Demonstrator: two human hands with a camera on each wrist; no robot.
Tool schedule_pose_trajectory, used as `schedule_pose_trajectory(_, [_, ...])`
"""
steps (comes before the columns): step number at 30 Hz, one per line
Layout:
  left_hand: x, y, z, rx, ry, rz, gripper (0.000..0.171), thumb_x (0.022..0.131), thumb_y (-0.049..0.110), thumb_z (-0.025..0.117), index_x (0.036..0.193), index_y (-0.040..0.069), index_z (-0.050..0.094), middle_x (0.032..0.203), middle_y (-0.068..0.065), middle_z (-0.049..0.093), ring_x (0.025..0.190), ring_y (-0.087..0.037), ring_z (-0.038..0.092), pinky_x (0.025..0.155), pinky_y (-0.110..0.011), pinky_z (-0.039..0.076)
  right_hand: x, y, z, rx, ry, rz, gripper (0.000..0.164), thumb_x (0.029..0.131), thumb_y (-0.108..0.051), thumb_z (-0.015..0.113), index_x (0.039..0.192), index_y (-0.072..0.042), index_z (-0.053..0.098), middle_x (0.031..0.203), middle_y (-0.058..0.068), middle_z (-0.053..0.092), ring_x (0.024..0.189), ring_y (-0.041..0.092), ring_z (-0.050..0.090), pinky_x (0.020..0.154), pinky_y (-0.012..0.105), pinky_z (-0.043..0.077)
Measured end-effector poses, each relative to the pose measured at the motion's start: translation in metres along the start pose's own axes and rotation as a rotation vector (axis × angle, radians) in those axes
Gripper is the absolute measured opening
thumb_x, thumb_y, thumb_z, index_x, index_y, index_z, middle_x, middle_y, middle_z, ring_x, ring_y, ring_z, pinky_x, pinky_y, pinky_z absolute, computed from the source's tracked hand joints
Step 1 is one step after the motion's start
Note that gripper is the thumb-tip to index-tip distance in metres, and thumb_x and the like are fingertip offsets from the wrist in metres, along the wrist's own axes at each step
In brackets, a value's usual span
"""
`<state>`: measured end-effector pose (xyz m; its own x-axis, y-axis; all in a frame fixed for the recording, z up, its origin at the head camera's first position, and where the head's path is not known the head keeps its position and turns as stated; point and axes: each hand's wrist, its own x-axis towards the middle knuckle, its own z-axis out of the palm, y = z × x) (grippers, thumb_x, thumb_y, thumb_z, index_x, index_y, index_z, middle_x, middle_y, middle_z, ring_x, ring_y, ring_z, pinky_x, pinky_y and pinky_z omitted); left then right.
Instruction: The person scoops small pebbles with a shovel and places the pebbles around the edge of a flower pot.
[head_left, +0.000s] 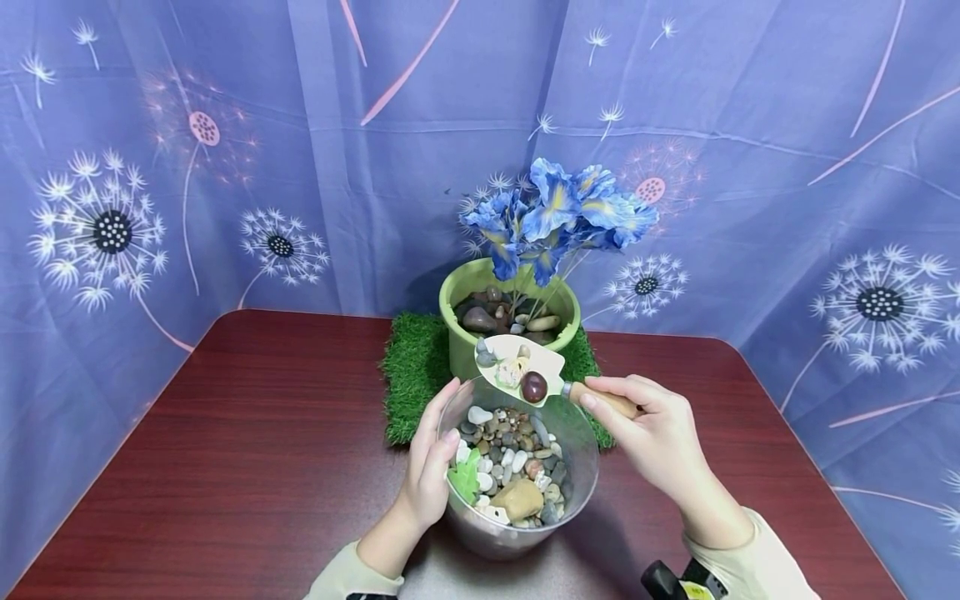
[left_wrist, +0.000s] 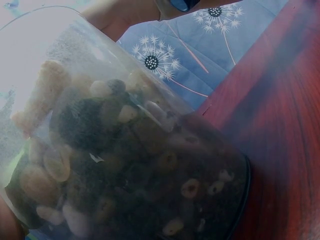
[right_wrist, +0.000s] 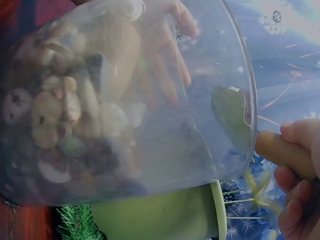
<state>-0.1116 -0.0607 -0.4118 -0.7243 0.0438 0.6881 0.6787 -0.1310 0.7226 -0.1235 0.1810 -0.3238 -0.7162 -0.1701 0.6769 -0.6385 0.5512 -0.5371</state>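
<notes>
My right hand (head_left: 663, 433) grips the wooden handle of a small trowel (head_left: 603, 398). Its pale blade is held above the far rim of a clear plastic bucket (head_left: 581, 483), carrying a dark red round stone (head_left: 533, 387), a grey stone (head_left: 486, 357) and smaller whitish pieces. My left hand (head_left: 427, 471) holds the bucket's left side, thumb at the rim, fingers along the wall; the right wrist view shows those fingers through the plastic. Inside the bucket lie mixed pebbles (head_left: 517, 458), a large tan stone (head_left: 519, 500) and a green leaf-shaped piece (head_left: 465, 477).
Just behind the bucket stands a green pot (head_left: 459, 350) with stones and blue artificial flowers (head_left: 555, 208). It sits on a square of artificial grass (head_left: 408, 375). The reddish wooden table (head_left: 247, 450) extends to both sides, with a dandelion-print curtain (head_left: 390, 183) around it.
</notes>
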Motion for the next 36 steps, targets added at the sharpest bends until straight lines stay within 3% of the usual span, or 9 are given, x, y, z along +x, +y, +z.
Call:
schedule_pose_trajectory(17, [0.0,0.001,0.0,0.014,0.007,-0.006,0.053,0.088,0.0,0.028,0.139,-0.017,0.025,0.132,-0.042,0.039,0.131,-0.033,0.044,0.113,-0.028,0.033,0.012,0.002,0.001,-0.022,0.014,0.014,0.02,0.074,-0.001,0.076,0.093,-0.006,0.075,0.08,0.003,0.071,0.075,-0.01,0.061,0.06,0.009,0.048])
schedule_pose_trajectory(27, [0.001,0.002,0.0,0.017,0.004,0.004,0.053,0.088,-0.002,0.027,0.139,-0.017,0.025,0.131,-0.043,0.04,0.131,-0.03,0.045,0.112,-0.028,0.033,0.017,0.004,0.004,-0.002,0.01,0.086,0.021,0.074,-0.002,0.076,0.094,-0.007,0.075,0.088,0.009,0.073,0.08,-0.014,0.062,0.067,0.006,0.049])
schedule_pose_trajectory(36, [0.0,0.001,-0.001,0.022,0.003,-0.001,0.053,0.088,-0.001,0.027,0.139,-0.017,0.025,0.132,-0.042,0.04,0.13,-0.032,0.045,0.112,-0.028,0.033,0.025,0.009,0.004,-0.006,-0.006,0.078,0.017,0.078,-0.006,0.074,0.095,-0.005,0.075,0.088,0.008,0.073,0.078,-0.012,0.063,0.064,0.009,0.051])
